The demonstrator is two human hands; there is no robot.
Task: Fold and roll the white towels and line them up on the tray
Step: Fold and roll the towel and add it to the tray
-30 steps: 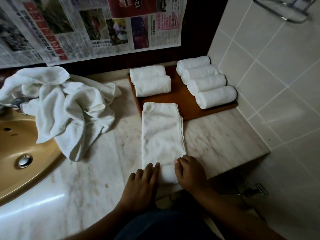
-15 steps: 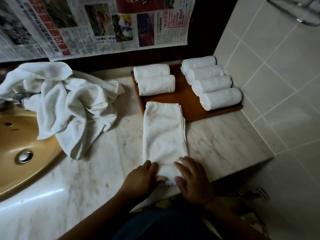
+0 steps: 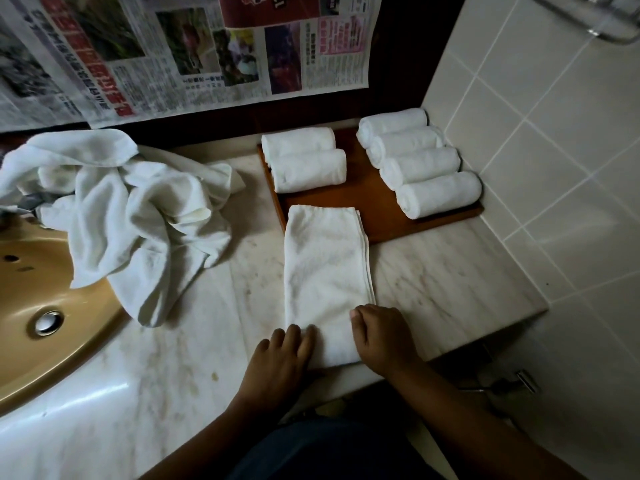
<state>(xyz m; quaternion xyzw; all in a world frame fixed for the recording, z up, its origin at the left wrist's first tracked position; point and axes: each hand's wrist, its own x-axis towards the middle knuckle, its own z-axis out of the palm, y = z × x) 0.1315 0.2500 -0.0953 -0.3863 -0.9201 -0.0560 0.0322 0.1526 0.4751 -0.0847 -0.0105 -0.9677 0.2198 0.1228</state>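
Both grips rest on the near end of the folded towel: the left hand lies flat with fingers pressing the towel's near left corner, the right hand curls loosely over its near right corner; neither is closed round the cloth. The towel lies flat on the counter at its front edge, long axis running from front edge to back, its far end overlapping the wooden tray. On the tray, two rolled towels lie left and four rolled towels right, toward the back right corner. A heap of loose towels lies left, draped over the sink rim.
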